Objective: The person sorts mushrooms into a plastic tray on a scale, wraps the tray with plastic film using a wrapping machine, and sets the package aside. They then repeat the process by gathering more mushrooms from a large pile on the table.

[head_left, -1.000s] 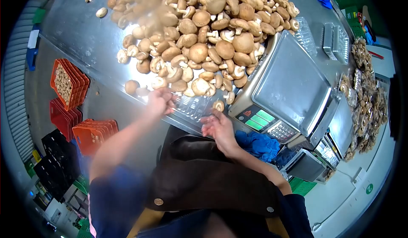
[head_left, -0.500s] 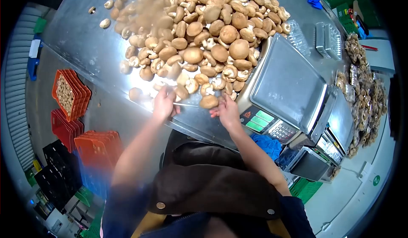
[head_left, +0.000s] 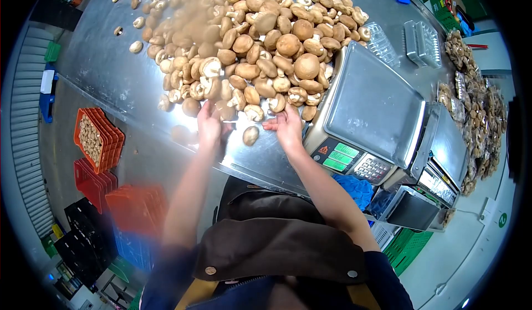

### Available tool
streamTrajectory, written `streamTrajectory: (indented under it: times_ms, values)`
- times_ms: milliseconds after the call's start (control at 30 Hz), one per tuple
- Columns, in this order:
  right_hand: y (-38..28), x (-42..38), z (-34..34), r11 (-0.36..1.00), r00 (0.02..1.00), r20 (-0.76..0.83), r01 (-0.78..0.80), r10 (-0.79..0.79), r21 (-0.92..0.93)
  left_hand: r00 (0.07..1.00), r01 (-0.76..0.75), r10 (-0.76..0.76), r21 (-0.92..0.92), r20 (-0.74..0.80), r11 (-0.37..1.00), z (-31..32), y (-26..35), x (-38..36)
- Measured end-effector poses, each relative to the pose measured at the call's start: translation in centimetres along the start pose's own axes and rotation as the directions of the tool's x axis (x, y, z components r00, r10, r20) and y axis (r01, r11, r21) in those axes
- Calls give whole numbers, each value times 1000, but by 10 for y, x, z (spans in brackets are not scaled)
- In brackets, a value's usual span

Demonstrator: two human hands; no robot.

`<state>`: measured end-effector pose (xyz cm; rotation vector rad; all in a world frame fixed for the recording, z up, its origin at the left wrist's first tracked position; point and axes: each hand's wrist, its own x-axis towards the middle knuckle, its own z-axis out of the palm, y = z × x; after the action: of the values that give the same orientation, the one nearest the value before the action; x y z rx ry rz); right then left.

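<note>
My left hand [head_left: 209,126] is closed at the near edge of a large heap of shiitake mushrooms [head_left: 249,44] on the metal table. A thin blade showed from this hand a moment ago; now the knife is mostly hidden by the fingers. My right hand [head_left: 287,127] has its thumb and fingers apart, fingertips right at a mushroom [head_left: 276,103] on the heap's front edge. Between the two hands, a single mushroom [head_left: 250,136] shows over the bare metal, apart from both.
A weighing scale [head_left: 377,105] with a lit display stands close to my right hand. Behind it are clear plastic trays [head_left: 423,44] and many packed mushrooms [head_left: 476,116]. Orange crates [head_left: 100,138] stand on the floor at left. Blue crumpled plastic [head_left: 354,191] lies below the scale.
The mushroom in my right hand has been let go and a mushroom now shows between the hands. Both hands have moved up toward the heap, and the blade has dropped from sight.
</note>
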<state>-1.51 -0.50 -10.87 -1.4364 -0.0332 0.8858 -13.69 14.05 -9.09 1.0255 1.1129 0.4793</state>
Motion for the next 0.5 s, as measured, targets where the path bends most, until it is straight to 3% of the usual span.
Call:
streamTrajectory:
  times_ms: [133, 233, 400, 500]
  values:
    - [-15, -27, -13, 1000, 995, 100, 11, -9, -15, 999, -15, 15, -23, 28, 1000, -4, 14, -33]
    - [-32, -41, -19, 999, 996, 87, 33, -32, -13, 998, -49, 49, 7, 30, 999, 6, 34, -53]
    - [-82, -68, -48, 983, 983, 8, 184, -184, -16, 975, -64, 53, 44, 216, 997, 36, 55, -69]
    - [-105, -81, -86, 931, 951, -58, 283, -304, -231, 954, -71, 31, 123, 298, 990, 68, 57, -76]
